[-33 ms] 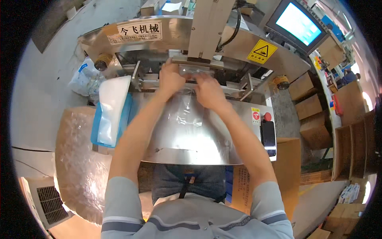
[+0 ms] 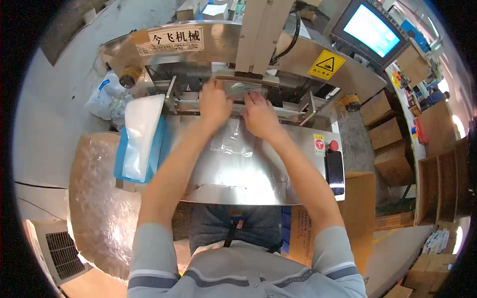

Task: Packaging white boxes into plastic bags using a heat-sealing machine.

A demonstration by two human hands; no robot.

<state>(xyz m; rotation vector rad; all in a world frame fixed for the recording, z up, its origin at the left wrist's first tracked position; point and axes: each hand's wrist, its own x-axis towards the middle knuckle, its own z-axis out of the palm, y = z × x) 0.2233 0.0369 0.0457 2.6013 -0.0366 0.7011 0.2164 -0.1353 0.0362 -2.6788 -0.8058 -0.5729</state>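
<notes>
A clear plastic bag [image 2: 232, 140] lies on the steel worktable of a machine, and its far end reaches under the bar [image 2: 248, 79] at the front of the machine's upright column. My left hand [image 2: 215, 104] rests on the bag's left edge near that bar, fingers stretched forward. On the right side of the bag my right hand [image 2: 260, 114] lies with its fingers extended over the film. The hands are slightly apart, with shiny film showing between and beyond them. Parts of the bag under my palms are hidden.
A blue bin [image 2: 119, 161] holding white sheets stands left of the table, beside a big carton [image 2: 84, 164] of clear bags. At the table's right edge are a red button [image 2: 334, 145] and a black phone [image 2: 335, 171]. A lit screen [image 2: 372, 29] hangs at upper right.
Both hands have shifted slightly, the right one a little nearer to me. My left thumb has drawn back from the middle, and more film shows below the bar.
</notes>
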